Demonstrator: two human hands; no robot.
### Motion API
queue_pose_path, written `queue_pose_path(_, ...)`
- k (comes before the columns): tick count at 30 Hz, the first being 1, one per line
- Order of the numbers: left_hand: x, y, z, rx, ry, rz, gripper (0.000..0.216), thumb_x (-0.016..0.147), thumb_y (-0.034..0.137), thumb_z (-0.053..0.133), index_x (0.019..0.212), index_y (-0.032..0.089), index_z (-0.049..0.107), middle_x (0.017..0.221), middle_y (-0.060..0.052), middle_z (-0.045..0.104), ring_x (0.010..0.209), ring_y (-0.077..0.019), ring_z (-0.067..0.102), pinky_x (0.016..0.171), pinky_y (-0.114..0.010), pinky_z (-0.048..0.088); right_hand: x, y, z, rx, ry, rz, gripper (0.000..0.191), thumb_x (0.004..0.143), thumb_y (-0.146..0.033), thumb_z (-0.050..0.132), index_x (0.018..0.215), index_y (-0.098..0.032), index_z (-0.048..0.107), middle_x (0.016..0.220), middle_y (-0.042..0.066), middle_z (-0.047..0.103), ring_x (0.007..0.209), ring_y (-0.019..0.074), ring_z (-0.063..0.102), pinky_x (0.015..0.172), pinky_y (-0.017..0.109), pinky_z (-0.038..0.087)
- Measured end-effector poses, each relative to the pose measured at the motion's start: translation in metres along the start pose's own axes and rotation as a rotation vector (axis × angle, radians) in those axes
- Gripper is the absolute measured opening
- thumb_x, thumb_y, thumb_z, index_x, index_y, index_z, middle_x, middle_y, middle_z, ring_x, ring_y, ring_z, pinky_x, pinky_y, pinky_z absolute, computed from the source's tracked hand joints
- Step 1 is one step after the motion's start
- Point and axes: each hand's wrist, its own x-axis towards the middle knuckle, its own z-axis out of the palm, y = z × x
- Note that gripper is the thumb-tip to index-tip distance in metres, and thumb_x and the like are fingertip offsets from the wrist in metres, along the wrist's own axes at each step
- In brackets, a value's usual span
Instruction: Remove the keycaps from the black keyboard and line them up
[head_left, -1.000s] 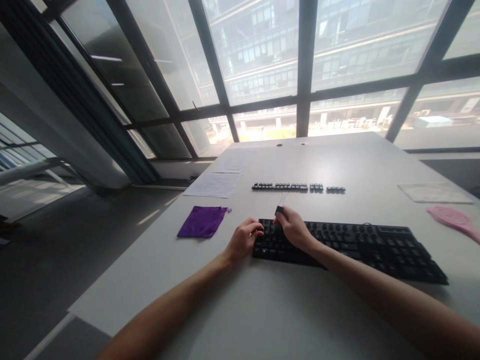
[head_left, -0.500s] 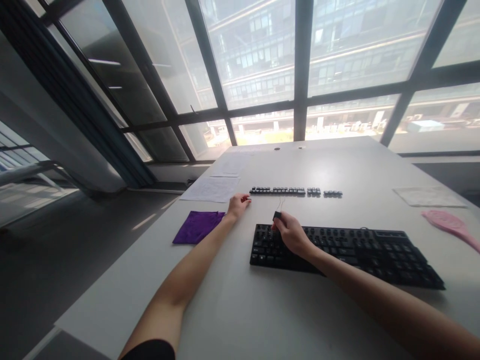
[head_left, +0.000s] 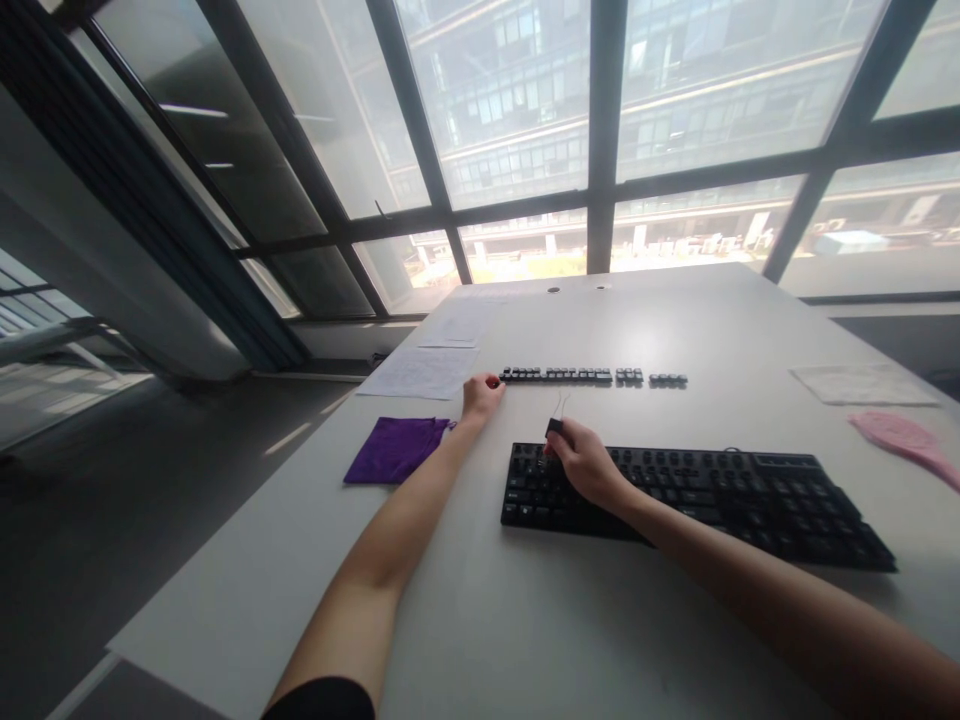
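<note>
My left hand (head_left: 482,397) is closed in a pinch at the left end of a row of loose black keycaps (head_left: 555,375). A small dark piece, seemingly a keycap, shows between its fingertips, partly hidden. My right hand (head_left: 589,457) grips the black handle of a keycap puller (head_left: 555,426), whose two thin wire prongs point up and away from me. Below that hand lies a black keyboard (head_left: 697,500). The hand and forearm cover part of its keys.
Left of my left forearm lies a purple drawstring pouch (head_left: 394,450), with white paper sheets (head_left: 420,372) behind it. At the right are a pink brush-like object (head_left: 896,435) and a flat pale sheet (head_left: 862,384). The white table (head_left: 652,325) reaches toward the windows.
My left hand has moved slightly forward and right, up against the left end of the keycap row. The right hand stays above the keyboard with the puller.
</note>
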Motion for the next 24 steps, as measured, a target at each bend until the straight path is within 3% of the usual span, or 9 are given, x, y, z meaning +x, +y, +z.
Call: queue_pose_path(24, 0.0033, -0.007, 0.007, -0.047, 0.057, 0.018, 0.019, 0.074, 0.025, 0.074, 0.09, 0.015, 0.072, 0.084, -0.008, 0.073, 0.078, -0.0191, 0.067, 0.08, -0.03, 0.052, 0.0006, 0.0009, 0.0007, 0.004, 0.0, -0.007, 0.023, 0.093, -0.03, 0.049, 0.074, -0.019, 0.057, 0.071, 0.002, 0.065, 0.07, 0.0188, 0.059, 0.068, 0.03, 0.041)
